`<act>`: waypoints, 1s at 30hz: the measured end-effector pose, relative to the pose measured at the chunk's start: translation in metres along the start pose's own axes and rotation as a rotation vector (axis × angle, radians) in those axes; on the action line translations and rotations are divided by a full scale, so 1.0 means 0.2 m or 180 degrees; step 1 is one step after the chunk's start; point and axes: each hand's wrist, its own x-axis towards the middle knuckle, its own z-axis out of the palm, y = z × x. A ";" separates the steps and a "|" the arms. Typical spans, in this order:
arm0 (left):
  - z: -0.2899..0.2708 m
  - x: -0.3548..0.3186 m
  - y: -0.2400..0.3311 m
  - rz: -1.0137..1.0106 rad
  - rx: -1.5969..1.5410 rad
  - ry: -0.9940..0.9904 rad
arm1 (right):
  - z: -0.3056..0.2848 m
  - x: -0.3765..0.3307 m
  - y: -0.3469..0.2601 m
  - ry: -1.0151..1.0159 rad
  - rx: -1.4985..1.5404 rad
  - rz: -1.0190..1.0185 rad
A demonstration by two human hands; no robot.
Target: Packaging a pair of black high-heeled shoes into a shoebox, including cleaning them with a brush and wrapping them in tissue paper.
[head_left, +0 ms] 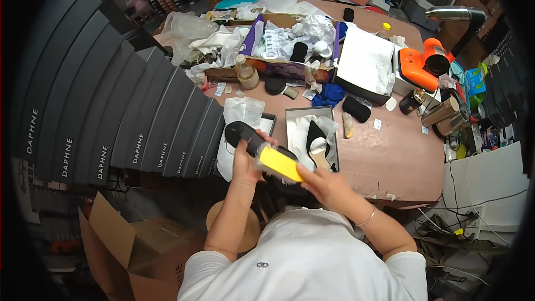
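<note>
My left hand (245, 161) is closed around a black shoe (241, 134), holding it above the near edge of the table. In my right hand (331, 189) is a yellow brush (280, 163) with pale bristles, which overlaps the shoe's near part; whether the bristles touch it I cannot tell. Just beyond, an open grey shoebox (290, 125) lined with white tissue holds another black, pointed shoe (316, 136) with a pale insole. White paper (243, 110) spills from a second open box, partly hidden by my left hand.
Stacked dark shoeboxes (120, 106) rise along the left. A purple box (295, 68) of crumpled paper and a white box lid (365, 58) stand farther back. At the right are an orange tool (419, 69) and a metal mug (446, 120). An open carton (117, 245) sits lower left.
</note>
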 end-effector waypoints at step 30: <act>0.49 0.13 -0.15 0.0244 0.4784 -0.2896 | -0.21 0.21 0.18 0.1157 0.2021 0.1292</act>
